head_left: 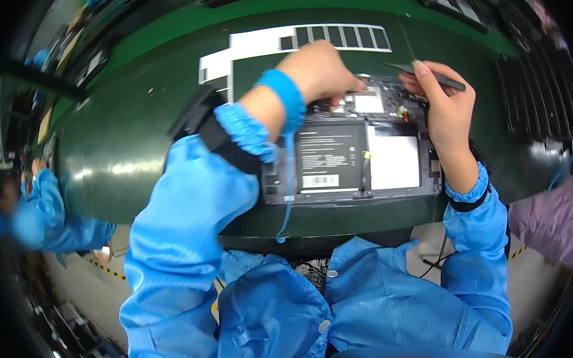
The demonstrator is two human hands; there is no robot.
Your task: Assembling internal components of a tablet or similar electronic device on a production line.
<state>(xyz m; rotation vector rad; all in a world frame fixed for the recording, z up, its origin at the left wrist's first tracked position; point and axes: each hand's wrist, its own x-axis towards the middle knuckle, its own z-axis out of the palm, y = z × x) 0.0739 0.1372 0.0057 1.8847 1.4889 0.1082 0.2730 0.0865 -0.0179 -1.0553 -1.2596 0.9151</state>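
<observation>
An opened tablet-like device (353,158) lies on the green bench in front of me, showing a dark battery pack (330,157), a white panel (394,160) and a circuit board at its far edge. My left hand (319,73), with a blue wrist strap, presses its fingertips down on the board at the device's upper left. My right hand (443,100) hovers over the upper right corner and grips thin dark tweezers (430,75) that point left.
The green work surface (124,149) curves around the device. A white sheet with dark squares (308,39) lies behind it. Dark trays (541,96) stand at the right. Another person in a blue coat (41,216) works at the far left.
</observation>
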